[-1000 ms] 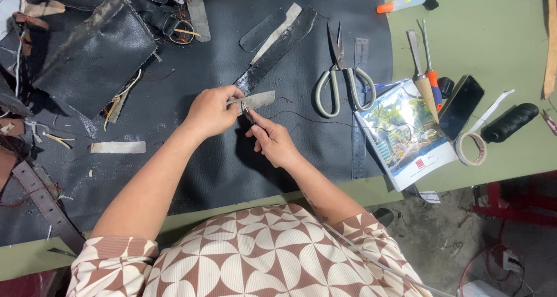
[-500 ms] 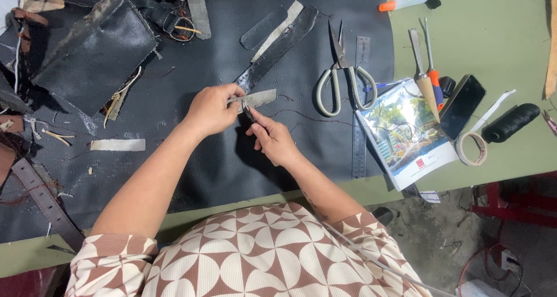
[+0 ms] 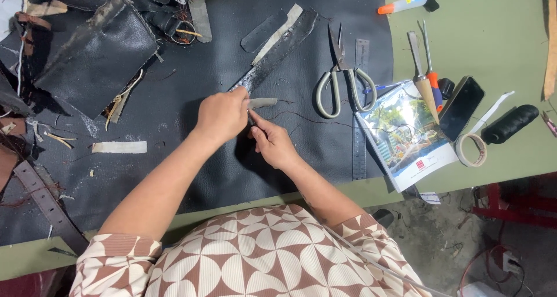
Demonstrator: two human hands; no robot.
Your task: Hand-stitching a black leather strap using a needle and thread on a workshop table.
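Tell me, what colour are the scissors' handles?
The scissors have pale grey-green handles, seen clearly in the head view, lying on the black leather sheet.

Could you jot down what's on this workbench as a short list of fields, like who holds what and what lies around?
Left hand: pinches a small grey strip at its end
Right hand: touches the strip from below, fingertips meeting the left hand
Surface: black leather sheet over a green table
Right of hands: scissors, shut, and a metal ruler
Further right: booklet, phone, tape roll, black thread spool
Upper left: dark leather scraps
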